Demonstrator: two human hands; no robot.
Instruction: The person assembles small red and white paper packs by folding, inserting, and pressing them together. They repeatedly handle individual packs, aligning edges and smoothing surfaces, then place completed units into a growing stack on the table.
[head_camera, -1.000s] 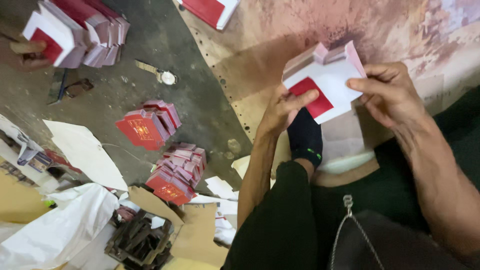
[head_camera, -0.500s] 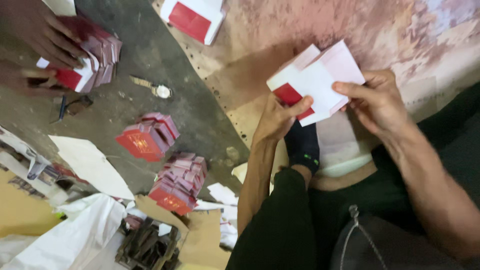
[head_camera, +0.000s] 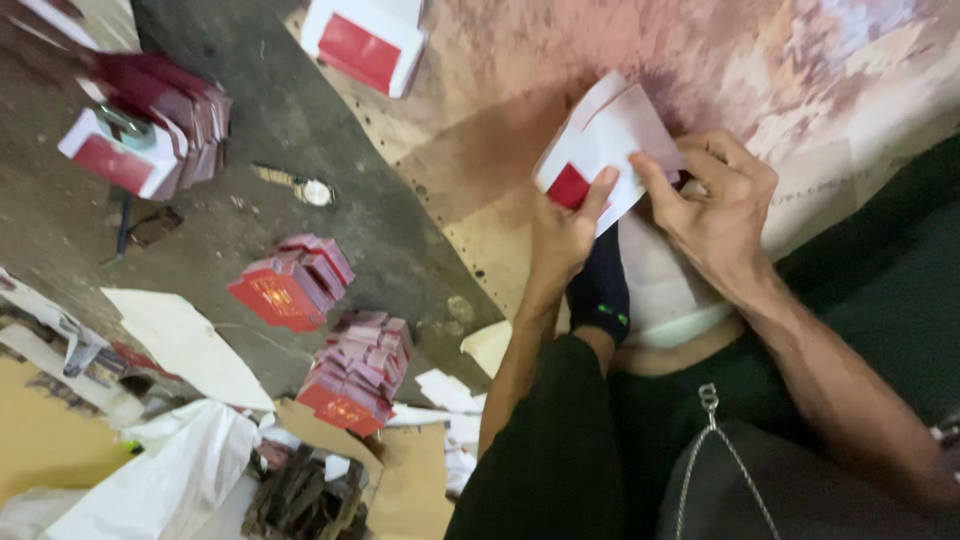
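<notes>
Looking down from the head cam: both of my hands are up on a white folded card piece with a red panel (head_camera: 603, 150), held just above a black-socked foot (head_camera: 600, 290) and a pale sheet (head_camera: 665, 300) lying on the pinkish stained mat (head_camera: 560, 60).

My left hand (head_camera: 562, 235) grips the card's lower edge, thumb pressed flat onto the red panel and the other fingers curled behind it, so it's closed on the card. My right hand (head_camera: 718, 205) comes in from the other side, thumb and forefinger pinched narrow on the white flap, the rest of the fingers bent and bunched near the card's right edge. The frame is a bit motion-blurred, so I can't tell if it's one card or a couple stacked.

Out on the dark concrete floor (head_camera: 300, 120) to the left, well apart from my hands, sit two small stacks of red cards (head_camera: 292, 285) (head_camera: 358, 372). A bigger red-and-white pile (head_camera: 150, 120) is at the top left, and another red-and-white box (head_camera: 368, 40) sits at the top edge. There's a small round metal thing (head_camera: 317, 192) on the floor between them, and crumpled white sheeting (head_camera: 170, 470) at the bottom left.
</notes>
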